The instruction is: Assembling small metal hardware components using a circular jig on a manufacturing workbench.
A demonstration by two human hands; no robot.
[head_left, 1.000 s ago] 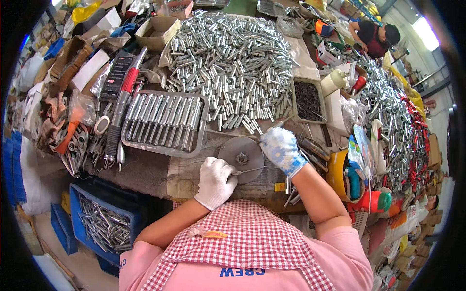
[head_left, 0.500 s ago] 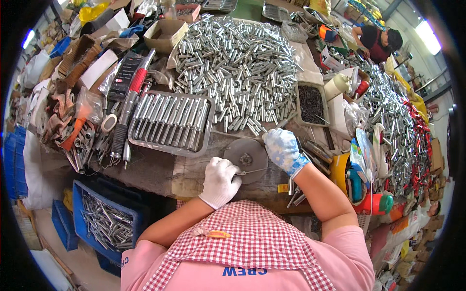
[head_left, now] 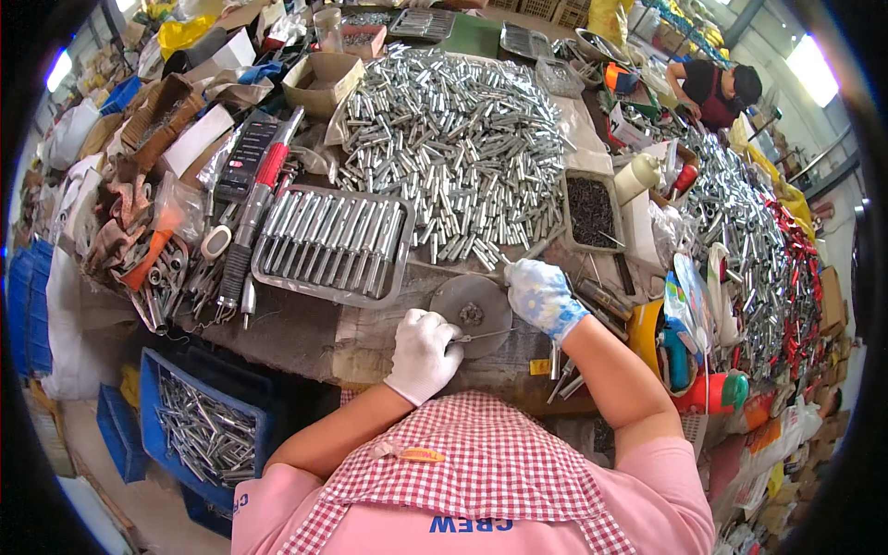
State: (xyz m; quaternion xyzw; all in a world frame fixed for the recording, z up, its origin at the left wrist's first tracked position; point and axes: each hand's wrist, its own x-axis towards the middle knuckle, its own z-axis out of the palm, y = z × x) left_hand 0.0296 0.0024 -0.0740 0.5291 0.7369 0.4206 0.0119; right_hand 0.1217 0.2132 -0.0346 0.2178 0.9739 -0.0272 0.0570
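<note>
My left hand (head_left: 423, 355), in a white glove, is closed on a thin metal rod (head_left: 483, 337). The rod juts to the right over the near part of a round grey disc (head_left: 450, 299), which has a small heap of tiny bits (head_left: 470, 314) at its middle. To the disc's right is my right hand (head_left: 544, 294), in a blue-and-white patterned glove. Its fingers are closed, with a small tip showing beside them; what they grip is too small to name. Just beyond lies a large pile of short metal tubes (head_left: 458, 153).
A clear tray of metal tubes in rows (head_left: 403, 264) lies left of the disc. A box of dark screws (head_left: 592, 211) and a cream bottle (head_left: 638, 176) stand at right. Below left, a blue bin (head_left: 151, 416) holds metal parts. Another person (head_left: 717, 92) works at far right.
The whole view has shifted slightly, so the bench sits a little lower. Both hands stay closed near the disc, and the rod remains in my left hand.
</note>
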